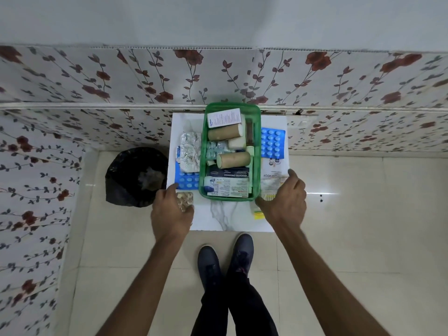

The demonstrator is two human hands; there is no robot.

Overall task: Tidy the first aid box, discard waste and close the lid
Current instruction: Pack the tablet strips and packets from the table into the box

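Observation:
A green first aid box (pixel 257 151) stands open on a small white table (pixel 230 217), packed with bandage rolls, cartons and blister strips. My left hand (pixel 171 212) rests at the table's front left corner, its fingers closed on a beige pill strip (pixel 185 201). My right hand (pixel 284 200) hovers with spread fingers beside the box's front right corner, over paper packets (pixel 271 187). Silver foil strips (pixel 190 151) and a blue blister pack (pixel 188 180) lie left of the box; another blue blister pack (pixel 272 143) lies to its right. No lid is visible.
A bin lined with a black bag (pixel 135 177) stands on the floor left of the table, holding some crumpled waste. The table sits against a floral-papered wall. My shoes (pixel 225 258) stand on the tiled floor just in front of the table.

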